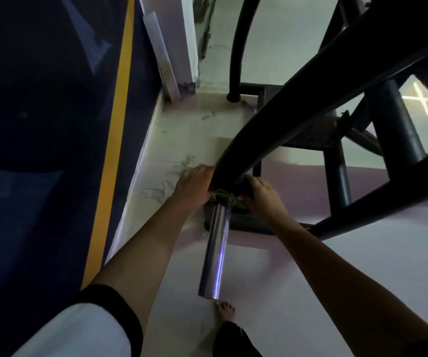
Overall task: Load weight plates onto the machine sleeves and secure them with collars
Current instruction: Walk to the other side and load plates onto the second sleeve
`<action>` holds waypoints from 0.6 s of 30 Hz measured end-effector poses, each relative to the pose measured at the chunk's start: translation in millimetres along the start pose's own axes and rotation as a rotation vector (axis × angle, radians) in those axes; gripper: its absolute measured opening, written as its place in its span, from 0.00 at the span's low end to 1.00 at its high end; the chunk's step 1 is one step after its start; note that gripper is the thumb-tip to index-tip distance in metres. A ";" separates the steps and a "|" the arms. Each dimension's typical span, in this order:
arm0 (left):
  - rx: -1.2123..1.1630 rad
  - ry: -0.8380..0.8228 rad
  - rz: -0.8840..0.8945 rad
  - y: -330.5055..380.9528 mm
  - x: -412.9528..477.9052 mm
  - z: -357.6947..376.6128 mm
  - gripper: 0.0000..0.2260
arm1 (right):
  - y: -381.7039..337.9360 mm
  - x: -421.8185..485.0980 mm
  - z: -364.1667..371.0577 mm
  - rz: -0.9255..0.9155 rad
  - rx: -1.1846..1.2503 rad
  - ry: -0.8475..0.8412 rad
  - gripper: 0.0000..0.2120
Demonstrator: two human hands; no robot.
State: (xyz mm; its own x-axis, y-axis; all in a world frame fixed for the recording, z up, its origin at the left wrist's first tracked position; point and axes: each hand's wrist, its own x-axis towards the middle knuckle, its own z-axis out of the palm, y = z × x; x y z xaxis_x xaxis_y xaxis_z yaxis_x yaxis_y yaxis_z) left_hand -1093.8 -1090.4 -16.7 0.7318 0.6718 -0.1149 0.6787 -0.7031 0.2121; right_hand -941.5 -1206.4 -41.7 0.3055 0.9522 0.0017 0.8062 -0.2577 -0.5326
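Chrome sleeve (216, 249) juts bare from a black machine arm (297, 104) toward the viewer, above a pale floor (310, 274). At its base, the left hand (194, 185) and right hand (261, 195) curl around a dark plate (243, 188), one on each side, gripping it against the flange. A bare foot (225, 311) stands below the sleeve's tip.

Gym, dim light. Black tubular machine frame (297, 99) fills 12 to 3 o'clock: curved bars, upright posts, welded cross members standing on a pale floor (297, 292). A bare chrome sleeve (215, 253) juts from the frame at centre, the kind that takes plates. Dark mat (40, 124) with a yellow stripe (109, 163) at 9 o'clock. Bare foot (225, 311) at 6 o'clock.
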 end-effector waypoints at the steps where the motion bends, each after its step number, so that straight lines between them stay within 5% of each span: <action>1: -0.069 0.010 0.011 -2.0 3.5 -0.5 0.22 | 0.2 2.7 1.8 0.012 0.041 -0.010 0.24; 9: -0.212 -0.012 0.030 -6.3 -26.9 1.5 0.18 | -11.8 -21.9 7.6 -0.017 -0.010 -0.079 0.20; 18: -0.273 -0.094 -0.027 12.7 -184.8 17.9 0.16 | -66.9 -166.9 26.5 0.026 0.082 -0.180 0.19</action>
State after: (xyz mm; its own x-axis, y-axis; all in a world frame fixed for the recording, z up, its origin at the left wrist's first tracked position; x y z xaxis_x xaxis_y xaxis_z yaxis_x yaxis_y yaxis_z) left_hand -1219.3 -1227.7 -10.2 0.7246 0.6560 -0.2111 0.6658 -0.5875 0.4599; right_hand -1059.9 -1343.7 -28.8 0.2238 0.9614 -0.1603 0.7529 -0.2750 -0.5979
